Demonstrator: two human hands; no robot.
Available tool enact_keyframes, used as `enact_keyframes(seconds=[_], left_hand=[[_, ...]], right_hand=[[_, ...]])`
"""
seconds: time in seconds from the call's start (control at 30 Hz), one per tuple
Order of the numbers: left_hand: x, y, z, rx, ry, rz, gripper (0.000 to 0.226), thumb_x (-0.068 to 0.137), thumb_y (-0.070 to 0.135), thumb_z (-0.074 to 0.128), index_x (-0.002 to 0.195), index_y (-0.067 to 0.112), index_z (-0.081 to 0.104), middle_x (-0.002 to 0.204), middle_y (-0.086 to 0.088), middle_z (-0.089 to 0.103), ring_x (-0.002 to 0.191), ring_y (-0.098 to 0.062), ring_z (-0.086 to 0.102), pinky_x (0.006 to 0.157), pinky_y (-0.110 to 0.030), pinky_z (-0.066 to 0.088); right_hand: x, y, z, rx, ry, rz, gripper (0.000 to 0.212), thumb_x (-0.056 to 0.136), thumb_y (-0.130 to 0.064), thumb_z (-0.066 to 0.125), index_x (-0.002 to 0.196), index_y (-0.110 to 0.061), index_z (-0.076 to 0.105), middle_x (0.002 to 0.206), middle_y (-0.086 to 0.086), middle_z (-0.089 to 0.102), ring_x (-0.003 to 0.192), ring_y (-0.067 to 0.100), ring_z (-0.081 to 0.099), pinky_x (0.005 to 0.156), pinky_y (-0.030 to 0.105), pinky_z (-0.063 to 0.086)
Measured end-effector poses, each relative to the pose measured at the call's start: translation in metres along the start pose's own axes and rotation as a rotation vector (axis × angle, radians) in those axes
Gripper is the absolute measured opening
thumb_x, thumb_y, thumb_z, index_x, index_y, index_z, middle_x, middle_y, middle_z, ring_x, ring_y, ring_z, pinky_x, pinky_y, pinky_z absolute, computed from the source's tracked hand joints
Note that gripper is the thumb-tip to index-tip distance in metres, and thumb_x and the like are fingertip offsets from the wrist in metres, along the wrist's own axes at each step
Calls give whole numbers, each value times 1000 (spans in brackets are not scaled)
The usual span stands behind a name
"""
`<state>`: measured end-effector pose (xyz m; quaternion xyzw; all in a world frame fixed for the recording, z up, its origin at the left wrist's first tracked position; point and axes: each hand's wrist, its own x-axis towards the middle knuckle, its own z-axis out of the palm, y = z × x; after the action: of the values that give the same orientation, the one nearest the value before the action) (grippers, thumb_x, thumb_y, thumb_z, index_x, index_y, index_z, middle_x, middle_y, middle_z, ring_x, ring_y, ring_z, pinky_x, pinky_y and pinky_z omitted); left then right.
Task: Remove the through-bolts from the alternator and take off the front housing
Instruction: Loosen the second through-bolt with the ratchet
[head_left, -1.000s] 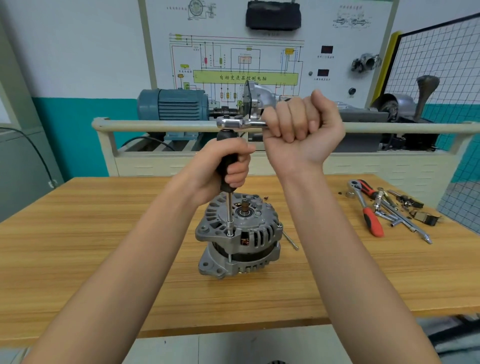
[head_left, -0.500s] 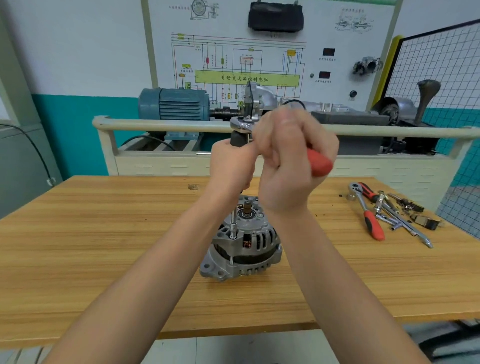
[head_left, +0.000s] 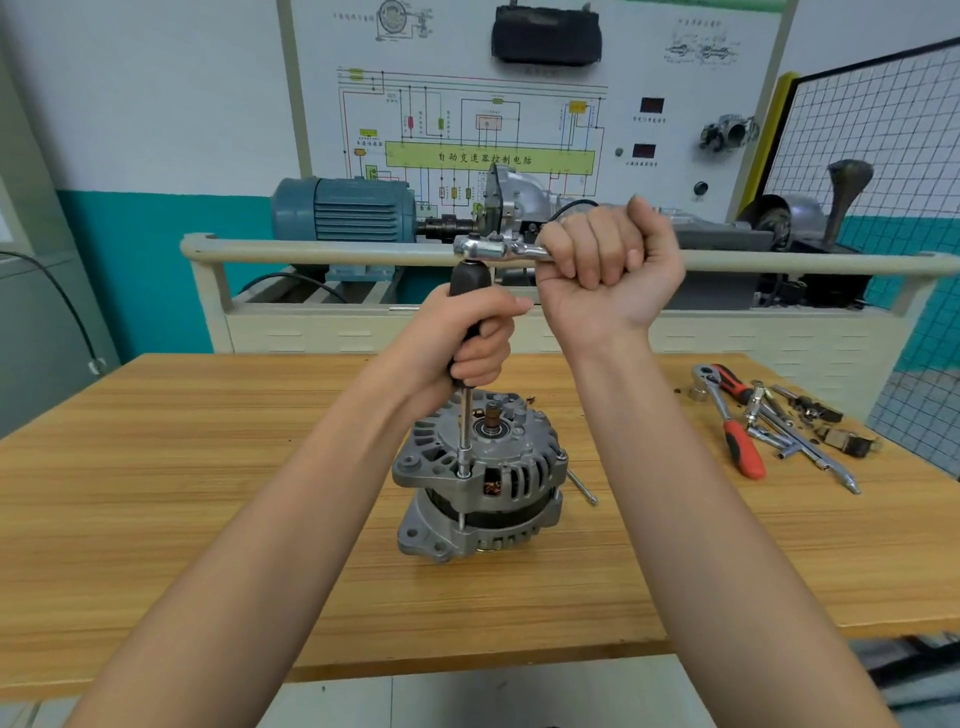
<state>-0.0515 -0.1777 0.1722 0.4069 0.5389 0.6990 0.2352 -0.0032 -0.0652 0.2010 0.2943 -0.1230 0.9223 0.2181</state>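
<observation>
Cast-aluminium alternator (head_left: 480, 480), mid-tabletop (head_left: 156, 493), upright | judged heavy, rigid, stable; grasp by finned front housing (head_left: 493, 447) | left hand (head_left: 462, 338) fingers wrapped round black extension-driver handle (head_left: 470, 296), socket on through-bolt (head_left: 464, 474) | right hand (head_left: 605, 265) fisted round ratchet (head_left: 501, 249) | loose bolt (head_left: 582, 486) beside housing; spare tools (head_left: 769, 426) toward right edge; near edge open.

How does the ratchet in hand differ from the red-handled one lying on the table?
The ratchet in hand is raised level above the alternator, gripped by the right hand, coupled to the driver held by the left hand. The spare ratchet lies flat, untouched, among loose tools. Both have chrome heads.
</observation>
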Motion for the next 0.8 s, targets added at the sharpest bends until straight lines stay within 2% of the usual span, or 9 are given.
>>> enact_keyframes(seconds=[0.1, 0.17, 0.27, 0.37, 0.43, 0.53, 0.7, 0.8], left_hand=[[-1, -2, 1, 33, 122, 34, 46, 91, 2, 47, 51, 14, 28, 34, 5, 22, 27, -8, 15, 36, -15, 15], [0, -3, 5, 77, 230, 55, 45, 90, 1, 48, 53, 16, 27, 36, 5, 21, 29, -10, 15, 37, -14, 16], [4, -6, 14, 116, 370, 69, 44, 87, 0, 51, 53, 18, 30, 37, 6, 23, 30, -10, 16, 37, -15, 16], [5, -9, 17, 122, 478, 101, 43, 84, -2, 51, 51, 19, 32, 36, 9, 27, 31, -8, 19, 35, -13, 17], [4, -9, 15, 124, 473, 108, 41, 83, -2, 50, 53, 18, 32, 36, 8, 27, 31, -9, 19, 37, -13, 18], [2, -8, 7, 135, 334, 98, 43, 85, -1, 54, 52, 17, 33, 37, 6, 26, 32, -12, 19, 39, -18, 19], [2, 1, -3, 71, -22, 1, 39, 80, 8, 58, 46, 16, 41, 35, 3, 29, 29, -11, 23, 38, -19, 21], [3, 2, -6, 34, -91, -40, 39, 77, 13, 56, 43, 17, 37, 33, 5, 25, 26, -7, 20, 36, -17, 17]], right_hand=[[-6, 5, 4, -114, -64, -54, 49, 82, -14, 39, 33, -17, 33, 31, -4, 25, 32, 11, 16, 39, 22, 20], [-14, 8, 7, -258, -161, -134, 53, 88, -10, 34, 36, -21, 30, 32, -5, 27, 35, 13, 13, 41, 23, 21], [-30, 19, 11, -553, -339, -360, 48, 86, -4, 36, 43, -24, 29, 36, -6, 28, 36, 9, 20, 45, 27, 18], [-37, 35, 14, -816, -394, -560, 40, 80, -8, 45, 48, -26, 29, 41, -5, 29, 38, 8, 26, 48, 28, 18], [-33, 34, 16, -759, -396, -525, 42, 81, -5, 43, 47, -25, 27, 39, -3, 26, 37, 7, 24, 47, 27, 16], [-22, 15, 14, -458, -355, -284, 51, 84, -4, 33, 37, -24, 34, 33, -5, 25, 34, 10, 17, 44, 22, 18], [-2, -5, 2, -48, -57, 7, 47, 80, -15, 39, 33, -15, 32, 29, -3, 23, 37, 12, 7, 42, 20, 16], [3, -3, 0, 26, 15, 45, 47, 79, -15, 39, 33, -15, 31, 30, -3, 23, 38, 11, 7, 40, 20, 16]])
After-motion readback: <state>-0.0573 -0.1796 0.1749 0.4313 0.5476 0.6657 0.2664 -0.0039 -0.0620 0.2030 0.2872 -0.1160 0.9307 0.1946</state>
